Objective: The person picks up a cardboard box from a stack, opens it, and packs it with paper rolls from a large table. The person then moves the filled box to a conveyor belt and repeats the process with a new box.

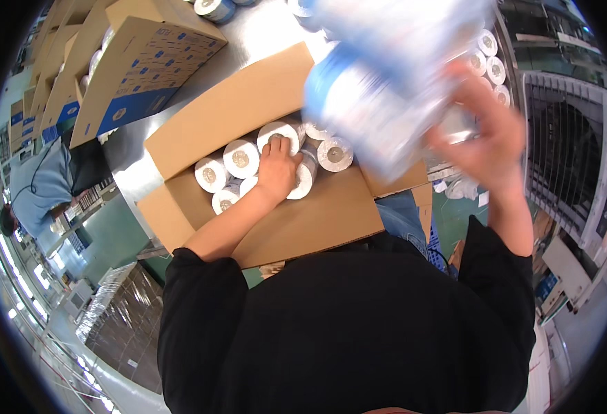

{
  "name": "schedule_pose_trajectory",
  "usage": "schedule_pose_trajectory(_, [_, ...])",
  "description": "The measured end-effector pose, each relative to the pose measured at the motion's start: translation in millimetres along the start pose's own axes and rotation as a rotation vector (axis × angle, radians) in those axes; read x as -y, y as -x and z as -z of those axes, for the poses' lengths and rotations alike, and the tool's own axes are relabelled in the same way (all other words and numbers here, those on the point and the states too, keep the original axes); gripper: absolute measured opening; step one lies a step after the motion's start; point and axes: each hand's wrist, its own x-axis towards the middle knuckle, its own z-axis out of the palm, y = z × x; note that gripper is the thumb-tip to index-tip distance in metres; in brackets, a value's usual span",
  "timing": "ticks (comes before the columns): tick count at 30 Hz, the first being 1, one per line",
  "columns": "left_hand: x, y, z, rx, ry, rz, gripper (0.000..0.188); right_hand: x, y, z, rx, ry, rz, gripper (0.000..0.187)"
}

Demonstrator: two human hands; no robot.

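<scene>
An open cardboard box [331, 217] stands in front of me, holding several white rolls [241, 158] set on end, with their round cores showing. My left hand [279, 169] reaches into it, its fingers curled over the top of one roll near the core. Above the right part of the box, a blue-and-white plastic-wrapped pack [372, 103] is smeared by motion; rolls inside it cannot be made out. At its right side my right hand [486, 131], also blurred, grips it between thumb and fingers.
More open cardboard boxes [141, 69] with rolls stand at the far left on the metal table [248, 34]. Further white rolls [486, 43] are grouped at the right. A metal grille [562, 145] stands beyond them. At the left is another person [41, 179].
</scene>
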Motion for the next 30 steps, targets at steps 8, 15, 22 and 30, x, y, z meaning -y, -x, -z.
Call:
schedule_pose_trajectory(8, [8.4, 22.4, 3.7, -0.016, 0.135, -0.032, 0.038, 18.9, 59.6, -181.5, 1.029, 0.654, -0.045, 0.075])
schedule_pose_trajectory(15, [25.6, -20.8, 105.7, 0.268, 0.507, 0.036, 0.032, -39.6, 71.8, -199.2, 1.037, 0.747, -0.06, 0.039])
schedule_pose_trajectory(22, [53.1, -123.6, 45.8, 0.24, 0.834, 0.173, 0.047, -35.4, 18.8, -87.4, 0.664, -0.005, -0.24, 0.029])
schedule_pose_trajectory(30, [67.5, -268.5, -2.8, -0.151, 0.218, -0.221, 0.046, -236.2, -64.4, -99.5, 0.348, 0.486, -0.655, 0.069])
